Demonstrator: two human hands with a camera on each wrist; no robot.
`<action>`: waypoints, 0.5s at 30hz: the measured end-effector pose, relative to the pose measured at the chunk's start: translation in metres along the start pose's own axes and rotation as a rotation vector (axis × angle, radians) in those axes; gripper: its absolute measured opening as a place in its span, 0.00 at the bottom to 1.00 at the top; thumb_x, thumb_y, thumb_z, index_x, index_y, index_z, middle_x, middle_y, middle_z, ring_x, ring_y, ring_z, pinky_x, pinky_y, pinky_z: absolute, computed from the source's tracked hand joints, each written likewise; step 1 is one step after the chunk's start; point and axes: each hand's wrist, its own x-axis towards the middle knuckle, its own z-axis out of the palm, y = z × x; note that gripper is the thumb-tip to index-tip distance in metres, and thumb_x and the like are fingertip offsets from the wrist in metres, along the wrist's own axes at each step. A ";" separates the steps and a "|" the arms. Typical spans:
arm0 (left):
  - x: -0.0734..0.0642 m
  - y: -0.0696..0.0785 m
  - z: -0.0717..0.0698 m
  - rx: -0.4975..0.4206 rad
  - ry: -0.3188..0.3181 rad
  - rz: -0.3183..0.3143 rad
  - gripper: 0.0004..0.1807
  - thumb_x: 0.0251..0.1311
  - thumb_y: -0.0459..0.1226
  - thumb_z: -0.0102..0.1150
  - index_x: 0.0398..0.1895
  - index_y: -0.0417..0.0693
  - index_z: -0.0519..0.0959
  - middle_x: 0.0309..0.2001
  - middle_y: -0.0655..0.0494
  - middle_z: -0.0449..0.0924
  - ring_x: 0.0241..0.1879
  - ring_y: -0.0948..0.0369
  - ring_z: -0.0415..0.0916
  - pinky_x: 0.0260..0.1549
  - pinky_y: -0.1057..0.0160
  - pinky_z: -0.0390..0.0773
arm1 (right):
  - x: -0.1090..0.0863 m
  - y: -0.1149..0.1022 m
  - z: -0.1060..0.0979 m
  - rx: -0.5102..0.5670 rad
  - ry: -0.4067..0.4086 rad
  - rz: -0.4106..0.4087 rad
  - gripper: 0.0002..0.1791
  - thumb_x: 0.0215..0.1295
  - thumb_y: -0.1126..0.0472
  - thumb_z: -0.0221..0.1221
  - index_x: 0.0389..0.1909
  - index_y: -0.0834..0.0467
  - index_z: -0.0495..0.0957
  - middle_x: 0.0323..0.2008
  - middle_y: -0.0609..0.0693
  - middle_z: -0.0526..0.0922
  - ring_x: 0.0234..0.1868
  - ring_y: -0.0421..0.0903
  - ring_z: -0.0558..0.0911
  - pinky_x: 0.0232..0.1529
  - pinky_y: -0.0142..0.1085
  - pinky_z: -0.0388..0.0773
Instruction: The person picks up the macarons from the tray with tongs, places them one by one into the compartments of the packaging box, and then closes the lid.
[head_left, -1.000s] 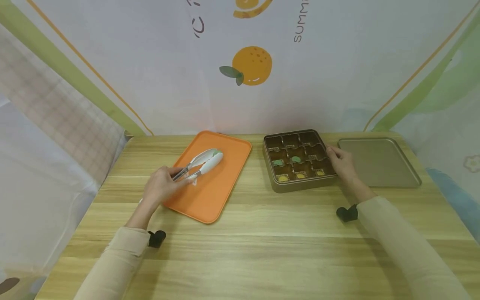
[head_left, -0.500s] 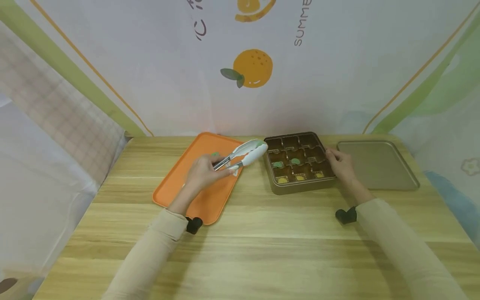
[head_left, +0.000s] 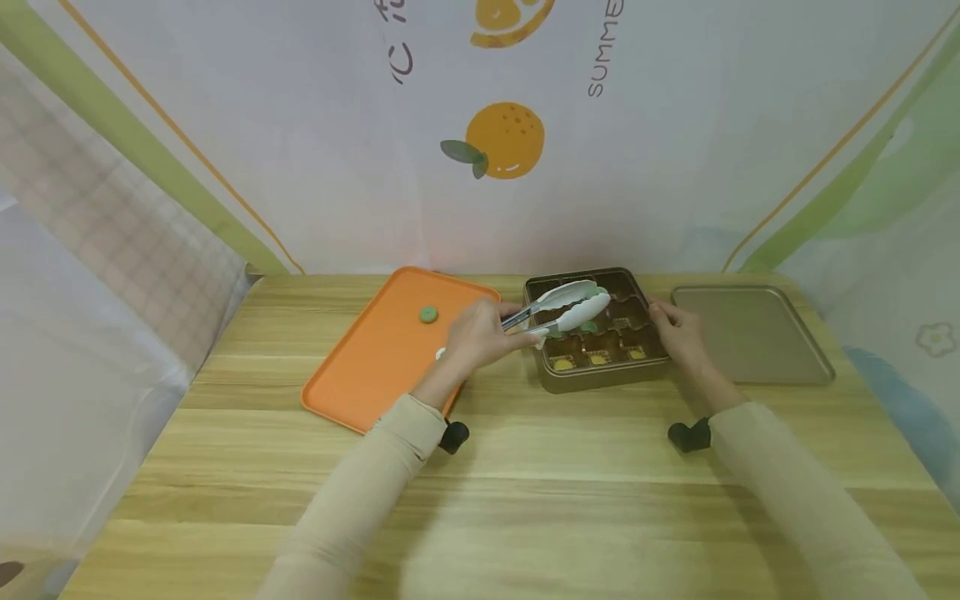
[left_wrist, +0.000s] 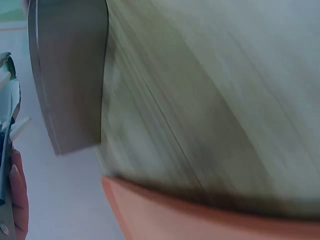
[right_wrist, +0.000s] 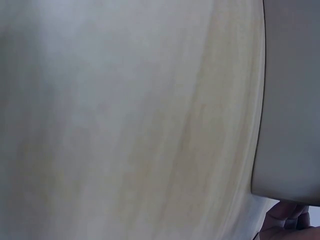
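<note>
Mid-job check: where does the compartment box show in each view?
Head: the compartment box sits right of centre, by the right hand.
Left wrist: its side wall is at upper left.
Right wrist: its side wall runs along the right edge.
Shared landmark: the wood-grain table.

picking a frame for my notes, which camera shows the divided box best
The head view: it looks down into the divided box, so its inside shows, though the tongs hide part. Each wrist view shows mainly its outer side, cut off at the picture's edge.
</note>
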 end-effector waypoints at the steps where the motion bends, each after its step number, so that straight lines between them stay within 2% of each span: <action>1: 0.002 0.003 0.003 0.008 -0.004 0.004 0.30 0.47 0.56 0.68 0.55 0.57 0.79 0.19 0.62 0.62 0.20 0.65 0.56 0.14 0.68 0.55 | 0.000 0.000 0.000 0.000 0.005 -0.002 0.30 0.75 0.50 0.39 0.69 0.65 0.55 0.69 0.63 0.56 0.69 0.64 0.55 0.67 0.55 0.52; 10: 0.016 0.025 0.022 0.058 -0.054 0.023 0.35 0.48 0.57 0.66 0.58 0.51 0.76 0.11 0.63 0.51 0.13 0.67 0.46 0.11 0.70 0.48 | 0.000 0.000 0.001 -0.004 0.024 0.002 0.29 0.75 0.50 0.40 0.68 0.65 0.57 0.69 0.63 0.57 0.70 0.64 0.54 0.67 0.56 0.52; 15: 0.020 0.036 0.026 0.121 -0.054 0.015 0.33 0.46 0.58 0.67 0.55 0.54 0.79 0.17 0.62 0.59 0.18 0.66 0.54 0.13 0.70 0.52 | 0.001 0.001 0.001 -0.014 0.041 -0.009 0.28 0.75 0.52 0.40 0.67 0.65 0.59 0.68 0.63 0.59 0.69 0.63 0.57 0.66 0.54 0.55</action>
